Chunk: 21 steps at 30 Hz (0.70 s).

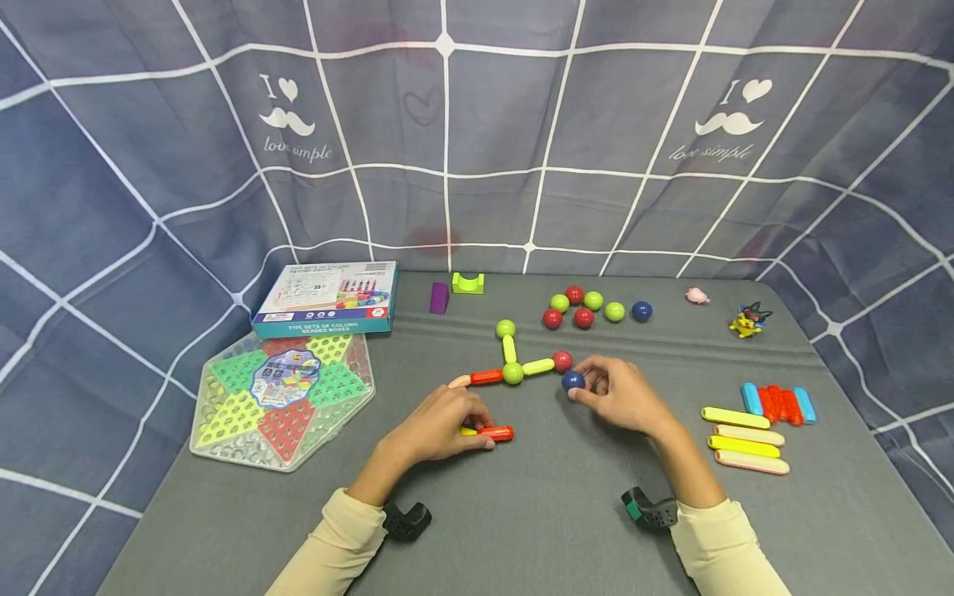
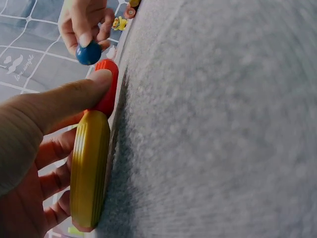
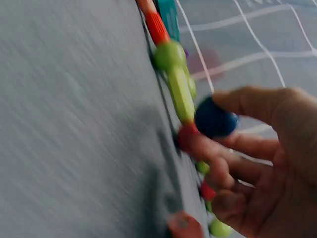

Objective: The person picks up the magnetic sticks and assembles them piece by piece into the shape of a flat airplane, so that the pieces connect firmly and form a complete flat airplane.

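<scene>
My left hand grips a stick made of a red piece and a yellow piece end to end, thumb on the red part. Between thumb and fingers, my right hand pinches a dark blue ball, held beside a red ball. That red ball ends a branched assembly on the table. At its middle sits a green ball, from which yellow-green rods reach the red ball and another green ball. A red piece with a peach piece extends left.
Several loose red and green balls and a blue ball lie behind. Rods and a red-and-blue bundle lie right, small figurines farther back. A game board and box stand left, near purple and green blocks.
</scene>
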### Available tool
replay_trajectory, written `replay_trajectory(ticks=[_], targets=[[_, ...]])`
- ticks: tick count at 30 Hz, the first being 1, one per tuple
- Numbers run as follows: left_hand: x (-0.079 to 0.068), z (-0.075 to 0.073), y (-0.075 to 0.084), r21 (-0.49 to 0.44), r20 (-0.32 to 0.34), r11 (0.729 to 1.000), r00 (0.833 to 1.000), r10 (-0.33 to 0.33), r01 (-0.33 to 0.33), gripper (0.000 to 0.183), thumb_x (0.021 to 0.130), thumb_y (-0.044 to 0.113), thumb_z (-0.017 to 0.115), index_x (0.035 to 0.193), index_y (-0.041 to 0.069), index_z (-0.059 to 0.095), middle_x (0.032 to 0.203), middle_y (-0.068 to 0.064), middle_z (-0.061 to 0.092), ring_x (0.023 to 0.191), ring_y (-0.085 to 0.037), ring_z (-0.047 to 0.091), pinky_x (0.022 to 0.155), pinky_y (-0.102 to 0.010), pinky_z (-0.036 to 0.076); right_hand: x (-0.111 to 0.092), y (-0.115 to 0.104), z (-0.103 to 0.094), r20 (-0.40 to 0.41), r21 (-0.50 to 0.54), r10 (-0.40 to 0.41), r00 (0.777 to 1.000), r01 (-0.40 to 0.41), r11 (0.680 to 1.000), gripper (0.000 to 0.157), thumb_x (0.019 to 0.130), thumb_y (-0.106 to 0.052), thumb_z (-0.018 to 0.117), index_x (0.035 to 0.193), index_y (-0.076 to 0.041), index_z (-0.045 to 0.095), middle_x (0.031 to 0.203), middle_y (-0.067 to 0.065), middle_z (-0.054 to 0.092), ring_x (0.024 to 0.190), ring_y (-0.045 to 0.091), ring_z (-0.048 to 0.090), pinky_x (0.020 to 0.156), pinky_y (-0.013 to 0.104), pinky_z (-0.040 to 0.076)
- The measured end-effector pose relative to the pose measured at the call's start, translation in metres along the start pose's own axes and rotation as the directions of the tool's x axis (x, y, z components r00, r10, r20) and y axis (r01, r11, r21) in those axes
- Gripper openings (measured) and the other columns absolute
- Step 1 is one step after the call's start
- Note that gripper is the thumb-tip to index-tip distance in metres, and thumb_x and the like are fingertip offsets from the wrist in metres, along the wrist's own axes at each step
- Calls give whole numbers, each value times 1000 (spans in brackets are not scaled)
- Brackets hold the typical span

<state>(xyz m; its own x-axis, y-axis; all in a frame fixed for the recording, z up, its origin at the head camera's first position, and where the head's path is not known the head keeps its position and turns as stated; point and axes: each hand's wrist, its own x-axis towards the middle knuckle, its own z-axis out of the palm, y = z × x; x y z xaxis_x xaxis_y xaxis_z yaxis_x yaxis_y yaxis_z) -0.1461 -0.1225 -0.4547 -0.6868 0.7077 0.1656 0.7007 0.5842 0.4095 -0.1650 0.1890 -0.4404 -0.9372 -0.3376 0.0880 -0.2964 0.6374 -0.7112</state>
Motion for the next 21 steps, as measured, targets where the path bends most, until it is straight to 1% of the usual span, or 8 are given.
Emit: replay_trajectory(ticks=[2,4,6,8,11,16,18,21], targets=[[1,0,0,-14,3,1000,1000,3,-3,19,77,40,77,85,24,71,79,18,59,72,-1,56,66,-21,40,-6,-5,13,70,62,-55,996,51,997,25,80,-20,77,100,-13,64,74,-3,60,54,11,50,47,25,39],[2,-1,1,-24,10,1000,1000,-3,4,19,78,40,77,86,24,71,78,18,59,71,-1,56,65,-21,40,-10,-9,26,131,95,-98,986,86,992,24,79,-23,78,99,-17,65,72,-5,60,55,9,50,48,24,40],[2,-2,1,-26,13,1000,1000,-10,10,19,78,40,77,86,24,71,77,17,59,70,-2,56,64,-21,40,-13,-14,36,179,108,-121,976,103,989,25,79,-29,78,99,-20,65,71,-7,60,54,8,51,48,24,41],[2,-2,2,-29,13,999,1000,-14,14,19,78,39,77,86,23,71,78,17,59,71,-3,56,65,-21,40,-13,-18,45,210,112,-137,968,115,987,26,80,-33,77,99,-21,65,70,-7,59,53,8,51,48,24,41],[2,-3,3,-31,13,999,1000,-9,10,19,78,39,77,86,23,70,78,16,60,71,-3,56,66,-21,41,-13,-24,52,229,117,-151,962,127,985,27,80,-34,77,100,-20,66,70,-7,59,52,7,50,47,23,40],[2,-2,4,-24,11,1000,1000,-12,13,19,78,40,77,86,23,71,77,17,60,70,-2,55,65,-22,41,-14,-29,56,216,94,-148,965,130,987,26,79,-30,78,100,-19,66,70,-8,59,51,7,48,47,22,38],[3,0,5,-13,3,1000,1000,0,0,20,78,41,77,87,23,71,76,18,59,69,-1,54,65,-22,40,-15,-29,57,216,83,-153,964,138,987,26,79,-32,78,99,-20,65,71,-9,59,51,7,48,47,22,38],[5,2,6,1,-8,999,999,33,-33,20,78,40,76,87,23,72,75,18,58,69,-1,54,67,-23,40,-15,-29,57,233,96,-165,958,147,985,27,80,-37,76,99,-19,66,72,-9,60,51,7,48,46,22,38]])
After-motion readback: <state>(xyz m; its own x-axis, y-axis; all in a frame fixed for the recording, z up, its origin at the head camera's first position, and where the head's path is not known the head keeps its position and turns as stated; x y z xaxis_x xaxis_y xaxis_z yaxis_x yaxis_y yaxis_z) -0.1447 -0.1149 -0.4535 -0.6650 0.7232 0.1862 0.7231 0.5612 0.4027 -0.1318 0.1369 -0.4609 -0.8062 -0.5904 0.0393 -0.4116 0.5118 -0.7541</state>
